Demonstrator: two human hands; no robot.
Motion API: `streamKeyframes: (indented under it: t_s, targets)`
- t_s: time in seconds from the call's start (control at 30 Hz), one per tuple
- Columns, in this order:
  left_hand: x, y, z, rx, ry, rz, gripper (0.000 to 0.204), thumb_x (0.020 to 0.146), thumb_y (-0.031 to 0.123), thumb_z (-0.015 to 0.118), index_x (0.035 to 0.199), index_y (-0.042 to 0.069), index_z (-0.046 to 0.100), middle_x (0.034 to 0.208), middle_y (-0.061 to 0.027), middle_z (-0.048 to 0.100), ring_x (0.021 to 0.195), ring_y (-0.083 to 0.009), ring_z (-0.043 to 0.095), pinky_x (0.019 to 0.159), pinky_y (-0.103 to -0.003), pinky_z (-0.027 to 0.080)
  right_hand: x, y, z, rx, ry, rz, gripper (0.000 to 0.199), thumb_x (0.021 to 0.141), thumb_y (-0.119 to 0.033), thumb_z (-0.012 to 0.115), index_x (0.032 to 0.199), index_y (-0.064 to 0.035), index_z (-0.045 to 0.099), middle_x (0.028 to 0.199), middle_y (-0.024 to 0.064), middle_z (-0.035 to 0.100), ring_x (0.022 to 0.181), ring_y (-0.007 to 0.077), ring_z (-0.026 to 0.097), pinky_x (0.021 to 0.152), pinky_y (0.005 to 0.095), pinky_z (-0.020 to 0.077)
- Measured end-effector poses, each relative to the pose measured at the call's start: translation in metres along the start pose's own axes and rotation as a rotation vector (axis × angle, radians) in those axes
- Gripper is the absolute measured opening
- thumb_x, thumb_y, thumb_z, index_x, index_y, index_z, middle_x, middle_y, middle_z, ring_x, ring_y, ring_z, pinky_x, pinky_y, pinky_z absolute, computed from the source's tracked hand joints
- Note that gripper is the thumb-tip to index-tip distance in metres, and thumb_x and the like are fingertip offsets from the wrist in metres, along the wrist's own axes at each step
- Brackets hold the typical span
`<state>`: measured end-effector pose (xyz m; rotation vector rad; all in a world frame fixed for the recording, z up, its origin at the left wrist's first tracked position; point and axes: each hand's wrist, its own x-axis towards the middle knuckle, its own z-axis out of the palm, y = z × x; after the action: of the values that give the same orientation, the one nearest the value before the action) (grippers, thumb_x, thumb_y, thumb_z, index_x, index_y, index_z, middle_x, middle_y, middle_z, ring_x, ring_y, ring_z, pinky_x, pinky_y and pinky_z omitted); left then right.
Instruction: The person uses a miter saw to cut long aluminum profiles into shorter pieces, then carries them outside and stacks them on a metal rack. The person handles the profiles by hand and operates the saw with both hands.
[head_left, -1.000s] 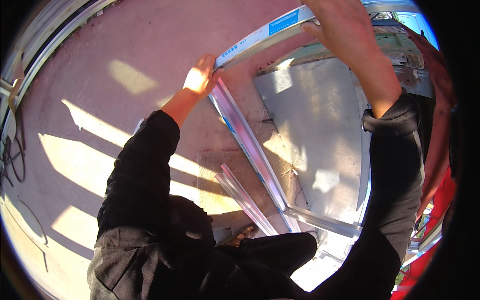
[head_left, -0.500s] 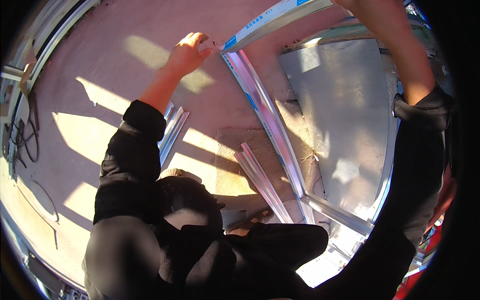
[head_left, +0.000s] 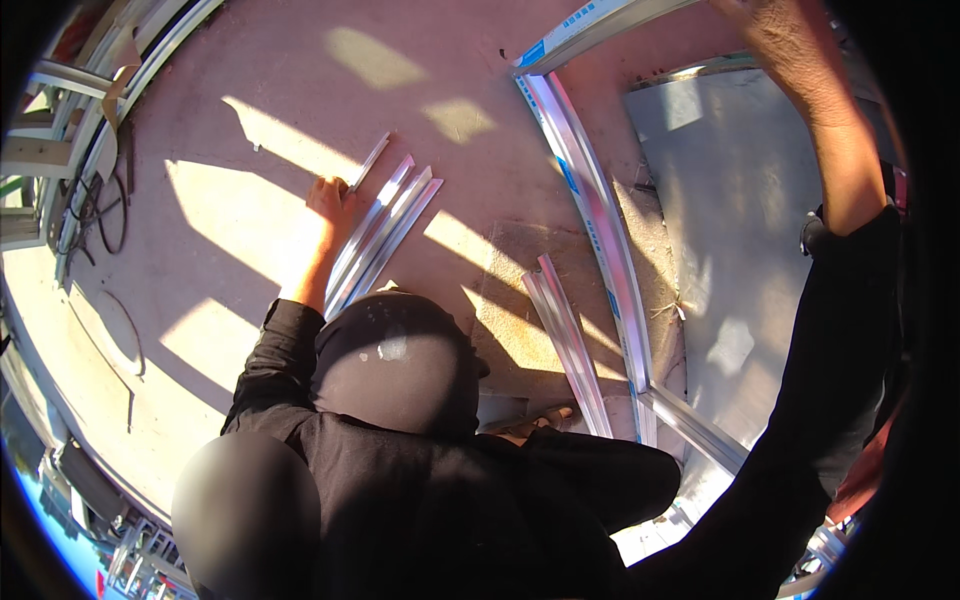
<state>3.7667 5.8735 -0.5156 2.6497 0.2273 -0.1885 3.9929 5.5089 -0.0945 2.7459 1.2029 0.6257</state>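
Three silver strips (head_left: 390, 228) lie side by side on the pinkish floor (head_left: 270, 100), slanting up to the right, their faces bright where sunlight strikes them. Just to their upper left is a shorter, thinner strip (head_left: 372, 160), pale and shiny, and my left hand (head_left: 326, 210) is at its lower end. My fingers there are bent and the hand lies partly in glare; whether they have closed around that end, I cannot tell.

My right hand (head_left: 780, 30) is up at the top edge, beside the end of a metal frame's top bar (head_left: 600, 30). Its fingers are partly cut off, so I cannot tell how firmly they grip, or whether they do.

The metal frame (head_left: 592, 200) is in front of me, right of the silver strips. Its long side bar looks silver with a pink sheen down the channel, and white film with blue patches runs along its outer edge. It meets the top bar at a sharp corner, and lower down a plain grey crossbar (head_left: 695, 428) branches off to the right. Between my foot (head_left: 545, 420) and the side bar lie ridged lengths (head_left: 568, 335) of pinkish silver metal. A large grey sheet (head_left: 740, 200), dappled with sun, sits right of the side bar.
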Motion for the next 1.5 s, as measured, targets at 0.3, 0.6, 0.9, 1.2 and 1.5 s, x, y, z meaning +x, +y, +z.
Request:
streamKeyframes:
  t_s: [0.3,0.6,0.9,1.2,1.5]
  targets:
    - [0.060,0.272,-0.179,-0.831,-0.421,0.382,0.014,0.102,0.013,0.057,0.112,0.003,0.052,0.083,-0.0038,0.063,0.062,-0.0065,0.052,0.056,-0.022,0.043,-0.189,-0.081,-0.048,0.797,-0.605,0.624,0.024,0.090,-0.029,0.069,0.096,-0.0061,0.071,0.089,0.0114,0.071,0.085,0.0327,0.068,0.077,0.0438,0.0519]
    - [-0.130,0.690,-0.348,-1.663,-0.602,1.274,0.034,0.105,0.032,0.058,0.118,0.001,0.063,0.097,-0.0068,0.066,0.070,-0.0070,0.052,0.056,-0.021,0.037,-0.295,-0.133,-0.169,0.979,0.258,0.958,0.066,0.096,-0.049,0.064,0.140,-0.0047,0.045,0.119,0.0207,0.064,0.099,0.0339,0.064,0.081,0.0438,0.0522]
    - [-0.336,0.822,-0.281,-1.658,-1.248,1.009,0.030,0.101,0.028,0.065,0.111,0.000,0.067,0.085,0.0018,0.064,0.074,-0.0043,0.054,0.065,-0.021,0.043,-0.485,-0.155,-0.300,0.001,-0.011,1.359,0.042,0.100,-0.035,0.054,0.076,-0.0015,0.062,0.082,0.0175,0.069,0.072,0.0402,0.066,0.068,0.0504,0.0517]
    - [-0.397,0.866,-0.253,-1.847,-1.149,1.132,0.034,0.098,0.030,0.070,0.111,-0.001,0.062,0.093,-0.0018,0.065,0.080,-0.0065,0.057,0.072,-0.022,0.048,-0.529,-0.162,-0.328,0.036,0.251,1.449,0.034,0.094,-0.031,0.062,0.074,-0.0023,0.063,0.075,0.0183,0.065,0.069,0.0412,0.064,0.064,0.0486,0.0512]
    - [-0.399,0.894,-0.260,-1.754,-1.137,1.243,0.038,0.092,0.027,0.078,0.114,0.000,0.062,0.083,0.0004,0.062,0.071,-0.0062,0.055,0.063,-0.023,0.046,-0.548,-0.166,-0.326,-0.211,0.424,1.280,0.025,0.087,-0.017,0.068,0.069,-0.0042,0.058,0.068,0.0126,0.061,0.058,0.0372,0.061,0.055,0.0468,0.0495]
